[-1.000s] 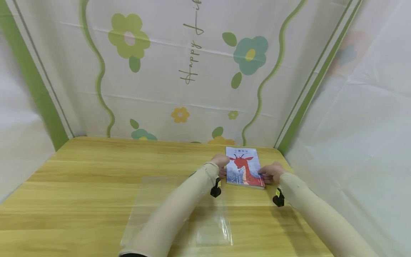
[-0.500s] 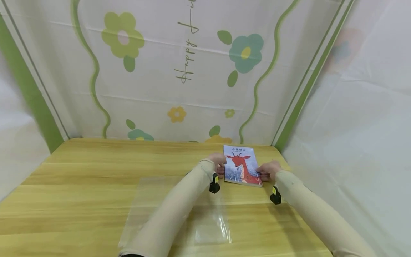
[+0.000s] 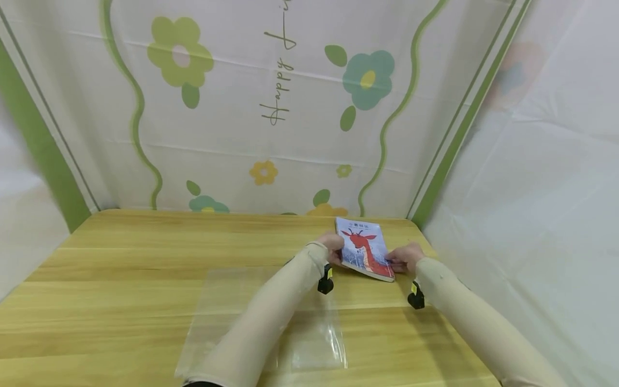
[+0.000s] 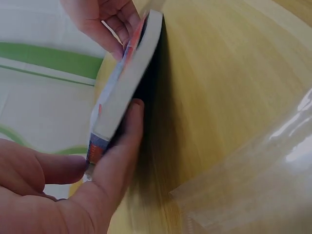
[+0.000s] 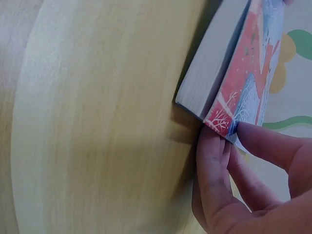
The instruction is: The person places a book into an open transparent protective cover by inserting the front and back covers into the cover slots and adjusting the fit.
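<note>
A paperback book [image 3: 364, 250] with a red deer on its blue-and-white cover tilts up at its left side near the table's back right. My left hand [image 3: 333, 246] grips that left side. In the left wrist view its thumb is at the book's cover side, and its fingers [image 4: 127, 136] reach beneath. The right hand [image 3: 407, 256] pinches the opposite edge. In the right wrist view that hand's thumb presses the cover [image 5: 243, 87] near a lower corner, with the other fingers behind. The page block [image 5: 214, 58] shows as a pale band, slightly apart from the cover there.
A transparent plastic sheet or sleeve [image 3: 309, 344] lies on the wooden table [image 3: 121, 301], partly beneath the left forearm. A flowered white curtain [image 3: 217, 107] hangs behind the table, and plain white fabric [image 3: 546, 215] stands along the right.
My left fingers have slid under the book and its left side has risen off the table. The right hand keeps its place at the right edge. The head view has shifted slightly.
</note>
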Action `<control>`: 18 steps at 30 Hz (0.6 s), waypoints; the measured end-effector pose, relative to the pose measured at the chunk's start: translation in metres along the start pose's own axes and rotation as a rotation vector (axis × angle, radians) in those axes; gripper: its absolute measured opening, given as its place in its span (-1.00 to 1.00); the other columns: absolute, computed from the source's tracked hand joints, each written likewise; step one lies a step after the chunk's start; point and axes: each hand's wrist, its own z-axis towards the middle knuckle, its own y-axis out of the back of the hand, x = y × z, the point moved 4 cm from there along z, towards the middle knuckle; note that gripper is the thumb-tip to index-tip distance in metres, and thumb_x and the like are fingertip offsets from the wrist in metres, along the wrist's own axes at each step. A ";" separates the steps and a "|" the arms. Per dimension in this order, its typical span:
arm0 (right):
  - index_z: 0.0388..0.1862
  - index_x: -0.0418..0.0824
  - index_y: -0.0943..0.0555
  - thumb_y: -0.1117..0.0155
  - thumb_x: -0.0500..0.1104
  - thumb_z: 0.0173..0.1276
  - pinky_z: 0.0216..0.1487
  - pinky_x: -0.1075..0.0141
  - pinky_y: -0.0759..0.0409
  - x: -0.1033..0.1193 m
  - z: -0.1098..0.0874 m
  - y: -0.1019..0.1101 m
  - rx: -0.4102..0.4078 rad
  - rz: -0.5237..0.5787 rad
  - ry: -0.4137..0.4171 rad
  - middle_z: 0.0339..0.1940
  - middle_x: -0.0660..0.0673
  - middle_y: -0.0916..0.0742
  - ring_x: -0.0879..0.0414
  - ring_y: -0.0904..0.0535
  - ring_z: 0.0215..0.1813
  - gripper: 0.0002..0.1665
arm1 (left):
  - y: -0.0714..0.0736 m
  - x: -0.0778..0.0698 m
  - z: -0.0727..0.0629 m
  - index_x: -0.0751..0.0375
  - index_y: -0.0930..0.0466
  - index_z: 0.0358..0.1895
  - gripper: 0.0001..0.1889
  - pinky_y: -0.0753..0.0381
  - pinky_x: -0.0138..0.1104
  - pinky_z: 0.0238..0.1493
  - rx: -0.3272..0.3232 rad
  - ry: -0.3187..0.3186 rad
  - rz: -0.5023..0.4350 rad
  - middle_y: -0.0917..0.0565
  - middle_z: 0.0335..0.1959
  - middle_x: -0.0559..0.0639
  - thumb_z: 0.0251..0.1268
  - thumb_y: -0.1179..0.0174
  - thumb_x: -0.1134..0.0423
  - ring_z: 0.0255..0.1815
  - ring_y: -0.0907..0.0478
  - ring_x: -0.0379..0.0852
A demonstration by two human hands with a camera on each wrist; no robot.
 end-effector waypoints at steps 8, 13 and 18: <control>-0.18 -0.53 -0.55 -0.34 -0.47 0.22 -0.32 0.27 -0.72 0.003 -0.004 0.000 0.082 0.064 0.004 -0.56 -0.19 -0.70 0.08 -0.67 -0.50 -0.78 | 0.006 -0.004 0.004 0.57 -0.47 0.11 -0.71 -0.68 -0.04 -0.06 0.003 -0.090 0.039 -0.66 -0.18 0.32 0.45 0.15 0.60 -0.06 -0.64 0.18; -0.31 -0.41 -0.58 -0.31 -0.40 0.26 -0.32 0.32 -0.70 0.006 -0.004 0.001 0.187 0.052 -0.021 -0.51 -0.15 -0.69 0.12 -0.63 -0.45 -0.92 | 0.008 -0.004 0.008 0.57 -0.47 0.10 -0.71 -0.69 0.00 -0.11 0.053 -0.092 -0.012 -0.66 -0.21 0.34 0.41 0.12 0.62 -0.04 -0.64 0.26; -0.23 -0.44 -0.50 -0.25 -0.42 0.32 -0.23 0.30 -0.71 0.006 -0.002 -0.001 0.256 0.030 -0.045 -0.42 -0.21 -0.64 0.08 -0.63 -0.39 -0.89 | 0.010 0.001 0.009 0.59 -0.46 0.07 -0.70 -0.69 -0.01 -0.09 0.046 -0.070 -0.020 -0.65 -0.21 0.37 0.37 0.15 0.65 -0.02 -0.62 0.27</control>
